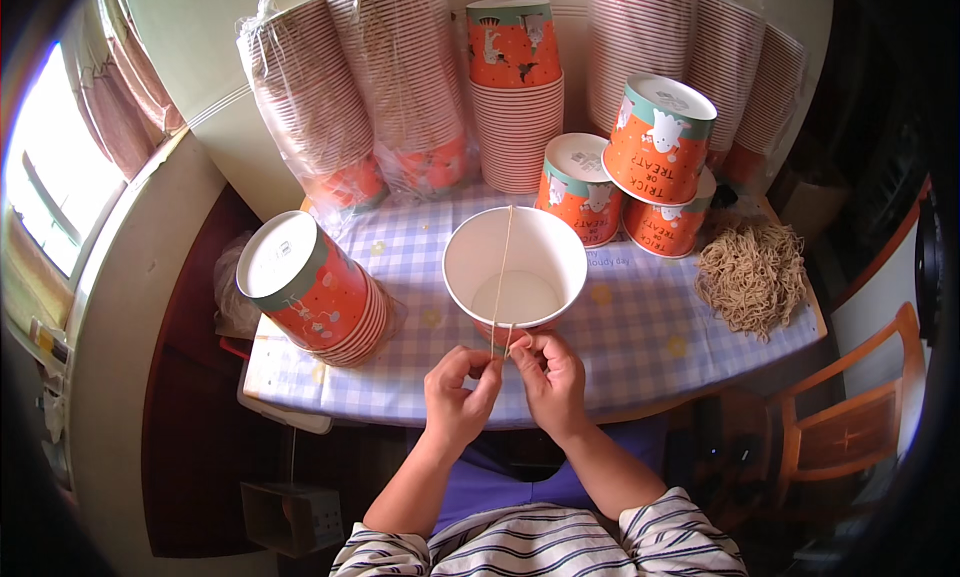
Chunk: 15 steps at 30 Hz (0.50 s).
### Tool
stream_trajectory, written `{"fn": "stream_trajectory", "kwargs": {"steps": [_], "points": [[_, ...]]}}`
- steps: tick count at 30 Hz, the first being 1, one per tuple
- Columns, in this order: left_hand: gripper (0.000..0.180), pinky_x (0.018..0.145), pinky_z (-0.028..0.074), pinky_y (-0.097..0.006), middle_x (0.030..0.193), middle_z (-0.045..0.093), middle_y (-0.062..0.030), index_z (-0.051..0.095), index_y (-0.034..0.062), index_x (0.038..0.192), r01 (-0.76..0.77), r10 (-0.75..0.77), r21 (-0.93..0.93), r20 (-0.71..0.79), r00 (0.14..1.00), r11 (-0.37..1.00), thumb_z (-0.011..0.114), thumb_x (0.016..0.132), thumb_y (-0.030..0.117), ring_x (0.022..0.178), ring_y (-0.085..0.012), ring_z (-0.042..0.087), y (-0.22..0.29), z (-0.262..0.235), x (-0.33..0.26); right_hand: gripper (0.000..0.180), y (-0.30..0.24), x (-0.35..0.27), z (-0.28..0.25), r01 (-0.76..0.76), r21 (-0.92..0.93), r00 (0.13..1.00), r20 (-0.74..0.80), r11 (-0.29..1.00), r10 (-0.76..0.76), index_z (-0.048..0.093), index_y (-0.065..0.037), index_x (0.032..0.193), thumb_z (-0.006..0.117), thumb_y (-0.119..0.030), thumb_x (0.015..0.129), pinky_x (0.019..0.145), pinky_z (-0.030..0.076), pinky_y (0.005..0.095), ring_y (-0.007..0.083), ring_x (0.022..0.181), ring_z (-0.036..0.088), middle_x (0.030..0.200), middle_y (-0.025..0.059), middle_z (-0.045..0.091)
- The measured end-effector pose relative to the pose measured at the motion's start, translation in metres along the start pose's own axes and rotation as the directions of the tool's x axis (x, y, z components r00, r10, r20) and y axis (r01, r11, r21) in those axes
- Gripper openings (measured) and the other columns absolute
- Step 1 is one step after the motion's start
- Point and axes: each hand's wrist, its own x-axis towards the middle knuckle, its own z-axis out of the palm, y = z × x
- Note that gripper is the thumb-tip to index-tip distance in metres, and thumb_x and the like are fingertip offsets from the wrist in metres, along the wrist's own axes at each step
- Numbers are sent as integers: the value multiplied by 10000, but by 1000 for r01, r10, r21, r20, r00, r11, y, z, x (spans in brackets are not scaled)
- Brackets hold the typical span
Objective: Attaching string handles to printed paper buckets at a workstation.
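A paper bucket (pixel 462 262), white inside and orange outside, stands mouth up in the middle of the table. Across its opening runs a thin beige string (pixel 505 257), from the far rim down to the near side. At that near rim, my left hand (pixel 462 392) pinches the string between thumb and forefinger. Close beside it, my right hand (pixel 553 377) is closed on the string too, with a short loop of it at the fingertips. The bucket's near outer wall is mostly hidden by my hands.
Upside-down buckets form a nested stack (pixel 310 287) at left and a small pile (pixel 655 142) at back right. Tall plastic-wrapped stacks (pixel 400 77) and an unwrapped stack (pixel 518 127) line the back. A heap of beige strings (pixel 752 277) lies at right on the checked tablecloth (pixel 420 372).
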Motion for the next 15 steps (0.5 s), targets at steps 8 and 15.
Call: {"fn": "stream_trajectory", "kwargs": {"steps": [8,15], "points": [[86,614,454,-238,743,595,-77,630,-28,838,-29,18,-125,-93,995,992,671,804,39,646,-128,558,3,-3,5,143,0,0,-12,-227,155,950,251,962,184,603,-17,891,643,-155,885,655,441,207,52,717,525,789,-13,604],[102,615,448,-219,739,585,-49,610,-24,833,31,-37,-116,-44,998,993,672,827,56,652,-93,546,-3,-6,7,145,3,-2,-13,-304,230,936,251,925,246,610,-13,938,625,-152,899,701,446,197,56,773,546,828,1,615]]}}
